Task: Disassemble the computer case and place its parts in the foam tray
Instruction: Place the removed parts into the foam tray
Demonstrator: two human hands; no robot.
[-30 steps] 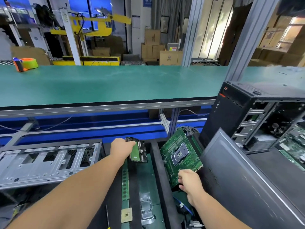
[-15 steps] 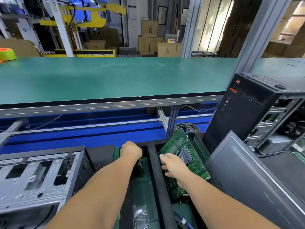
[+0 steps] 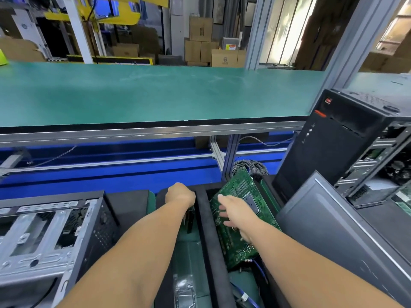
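Under the right hand [image 3: 235, 215] lies the motherboard [image 3: 239, 247].

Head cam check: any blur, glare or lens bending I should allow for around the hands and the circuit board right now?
Head view: wide-angle lens bows the green bench edge and posts; windows upper right are blown out; the right hand on the circuit board is slightly smeared; the left hand hides what it holds down in the dark foam tray.

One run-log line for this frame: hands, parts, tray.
left hand: grips drive, lowering into foam tray slot | right hand: open, fingers on motherboard | motherboard: tilted in right slot
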